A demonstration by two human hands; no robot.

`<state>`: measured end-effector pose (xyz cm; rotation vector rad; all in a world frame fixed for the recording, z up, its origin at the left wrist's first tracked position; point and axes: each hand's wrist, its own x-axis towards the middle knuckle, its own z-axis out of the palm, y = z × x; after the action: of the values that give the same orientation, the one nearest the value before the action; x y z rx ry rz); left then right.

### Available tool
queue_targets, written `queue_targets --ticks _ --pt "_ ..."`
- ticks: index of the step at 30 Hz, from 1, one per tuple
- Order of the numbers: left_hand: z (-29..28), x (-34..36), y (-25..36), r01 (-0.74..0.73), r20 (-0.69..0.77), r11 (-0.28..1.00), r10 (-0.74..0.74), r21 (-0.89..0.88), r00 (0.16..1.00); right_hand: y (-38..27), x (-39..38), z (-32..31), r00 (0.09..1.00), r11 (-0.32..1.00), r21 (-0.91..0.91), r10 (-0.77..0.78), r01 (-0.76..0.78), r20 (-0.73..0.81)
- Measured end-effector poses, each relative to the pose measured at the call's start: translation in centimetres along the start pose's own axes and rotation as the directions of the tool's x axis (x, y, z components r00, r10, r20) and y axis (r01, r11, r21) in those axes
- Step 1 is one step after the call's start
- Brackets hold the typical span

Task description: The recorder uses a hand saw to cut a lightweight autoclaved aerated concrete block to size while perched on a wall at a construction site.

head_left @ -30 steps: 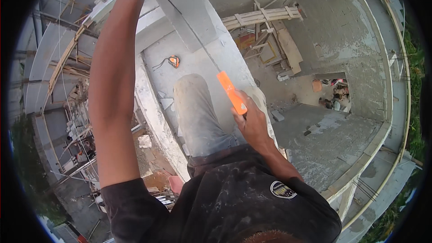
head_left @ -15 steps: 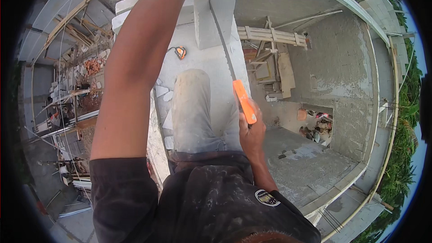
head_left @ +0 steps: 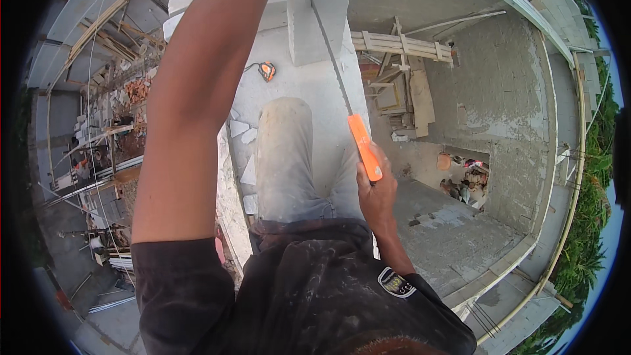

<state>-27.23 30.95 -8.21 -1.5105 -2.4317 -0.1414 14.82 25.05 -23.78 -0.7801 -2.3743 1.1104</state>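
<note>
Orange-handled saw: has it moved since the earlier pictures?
Yes. The saw in the right hand has drawn back toward the person, farther from the tape measure.

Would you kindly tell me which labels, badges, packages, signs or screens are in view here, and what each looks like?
Round badge: on the dark shirt's right chest, below the right hand gripping the orange saw handle; black with a pale rim and pale markings.
No packages, signs or screens can be made out.

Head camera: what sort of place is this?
Most likely a building site, up on an unfinished wall: bare grey block walls, a wooden ladder lying below, and a saw in the right hand at a pale block.
</note>
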Motion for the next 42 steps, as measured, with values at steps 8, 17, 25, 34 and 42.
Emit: queue_targets --ticks 8,17,25,34,42 --pt "-0.9 0.5 1.2 -0.017 0.011 1.000 0.017 -0.002 1.000 -2.3 9.6 3.8 1.000 0.999 0.037 -0.011 0.010 0.024" --pt "-0.9 2.0 -0.9 -0.013 -0.024 0.999 0.012 -0.045 1.000 1.0 -3.9 0.0 0.999 0.995 0.096 -0.022 0.018 0.045" --pt "0.3 0.5 1.6 -0.001 -0.010 1.000 0.001 0.003 1.000 -3.5 14.1 5.4 0.996 0.997 0.009 -0.082 0.083 -0.031" --pt "-1.5 1.0 -1.0 -0.041 -0.036 0.999 0.041 -0.004 0.999 -0.3 -3.3 -0.3 0.999 0.997 0.058 0.044 -0.044 0.014" --pt "1.4 0.2 1.3 0.016 -0.015 1.000 -0.015 0.026 1.000 -2.0 13.8 5.3 0.991 0.993 0.014 -0.113 0.114 -0.068"
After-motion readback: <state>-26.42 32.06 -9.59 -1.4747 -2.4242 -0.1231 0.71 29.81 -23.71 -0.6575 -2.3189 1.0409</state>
